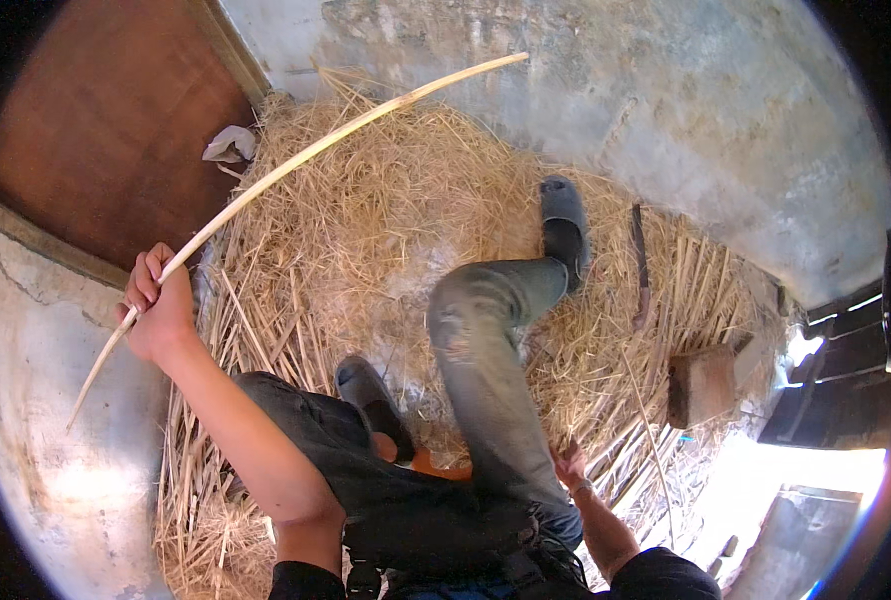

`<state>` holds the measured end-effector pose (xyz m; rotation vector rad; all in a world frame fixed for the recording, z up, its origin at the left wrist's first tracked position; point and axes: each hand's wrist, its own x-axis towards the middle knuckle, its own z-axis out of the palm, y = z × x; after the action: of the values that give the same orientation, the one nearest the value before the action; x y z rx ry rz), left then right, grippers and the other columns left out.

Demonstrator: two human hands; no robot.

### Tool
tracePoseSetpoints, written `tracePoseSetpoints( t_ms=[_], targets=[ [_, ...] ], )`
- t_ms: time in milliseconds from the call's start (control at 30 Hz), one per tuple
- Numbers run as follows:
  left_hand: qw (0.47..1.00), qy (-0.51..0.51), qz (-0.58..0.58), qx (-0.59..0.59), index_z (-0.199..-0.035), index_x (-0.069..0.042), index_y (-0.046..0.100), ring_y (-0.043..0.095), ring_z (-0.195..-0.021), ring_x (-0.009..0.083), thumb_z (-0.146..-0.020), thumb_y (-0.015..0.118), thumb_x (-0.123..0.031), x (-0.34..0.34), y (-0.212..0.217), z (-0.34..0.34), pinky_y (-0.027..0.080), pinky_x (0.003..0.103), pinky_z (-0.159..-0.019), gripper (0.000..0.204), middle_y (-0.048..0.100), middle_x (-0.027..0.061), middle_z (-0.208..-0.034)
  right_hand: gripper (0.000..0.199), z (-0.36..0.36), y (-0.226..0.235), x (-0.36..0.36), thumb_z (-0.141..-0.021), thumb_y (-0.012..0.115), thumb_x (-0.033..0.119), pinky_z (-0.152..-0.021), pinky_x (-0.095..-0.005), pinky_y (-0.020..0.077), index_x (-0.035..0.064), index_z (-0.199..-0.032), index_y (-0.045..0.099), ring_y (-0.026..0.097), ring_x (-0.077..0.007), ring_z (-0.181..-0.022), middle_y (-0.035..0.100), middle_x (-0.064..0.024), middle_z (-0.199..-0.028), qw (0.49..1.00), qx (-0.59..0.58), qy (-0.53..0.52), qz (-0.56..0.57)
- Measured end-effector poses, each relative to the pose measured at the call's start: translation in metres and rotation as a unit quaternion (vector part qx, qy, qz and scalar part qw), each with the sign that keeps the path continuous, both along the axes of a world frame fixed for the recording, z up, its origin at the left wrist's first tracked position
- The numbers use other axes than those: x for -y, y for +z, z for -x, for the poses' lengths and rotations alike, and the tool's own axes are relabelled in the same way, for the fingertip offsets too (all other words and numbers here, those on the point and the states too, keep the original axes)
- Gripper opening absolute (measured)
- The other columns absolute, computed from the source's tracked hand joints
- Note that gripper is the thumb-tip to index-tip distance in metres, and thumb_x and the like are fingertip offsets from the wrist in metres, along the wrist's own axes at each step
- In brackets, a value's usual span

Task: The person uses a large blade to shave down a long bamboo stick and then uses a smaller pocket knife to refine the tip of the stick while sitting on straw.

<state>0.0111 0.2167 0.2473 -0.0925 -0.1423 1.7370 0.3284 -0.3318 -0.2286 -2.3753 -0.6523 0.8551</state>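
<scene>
My left hand (156, 305), raised at the left, is closed round a long, pale, peeled bamboo strip (311, 150). The strip curves gently from a thin lower end beside the wall up to the far wall at the top. Low beside my right thigh is my right hand (569, 466), its fingers loosely apart and partly hidden by the leg; nothing shows in it. A knife (642, 262) with a long dark blade and a wooden handle lies on the shavings beyond my right knee.
Straw-like shavings (366, 200) cover the floor around my slippered feet. Long split strips (691, 290) lie at the right beside a wooden block (701, 386). A brown door panel (116, 130) and crumpled white bag (231, 144) are at upper left; a grey wall (706, 120) stands ahead.
</scene>
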Motion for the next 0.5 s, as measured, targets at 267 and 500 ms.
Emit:
tracePoseSetpoints(
  t_ms=[267, 500],
  targets=[
    [1.000, -0.006, 0.007, -0.012, -0.059, -0.018, 0.022, 0.024, -0.049, 0.0137, -0.084, 0.044, -0.030, -0.004, -0.005, -0.004, 0.022, 0.033, -0.058, 0.036, 0.020, -0.0025, -0.050, 0.078, -0.024, -0.015, 0.003, -0.083, 0.067, 0.056, -0.104, -0.0512, 0.0395, 0.0069, -0.139, 0.046, 0.051, -0.0460, -0.115, 0.053, -0.0239, -0.119, 0.898, 0.283, -0.215, 0.260],
    [1.000, -0.006, 0.007, -0.021, -0.059, -0.019, 0.021, 0.023, -0.049, 0.0138, -0.084, 0.044, -0.031, -0.005, -0.008, -0.006, 0.022, 0.034, -0.058, 0.036, 0.019, -0.0027, -0.051, 0.103, -0.042, 0.018, -0.066, -0.072, 0.079, 0.055, -0.100, -0.0692, 0.0330, 0.0149, -0.153, 0.030, 0.041, -0.0480, -0.126, 0.040, -0.0269, -0.134, 0.938, 0.084, -0.224, 0.252]
  ],
)
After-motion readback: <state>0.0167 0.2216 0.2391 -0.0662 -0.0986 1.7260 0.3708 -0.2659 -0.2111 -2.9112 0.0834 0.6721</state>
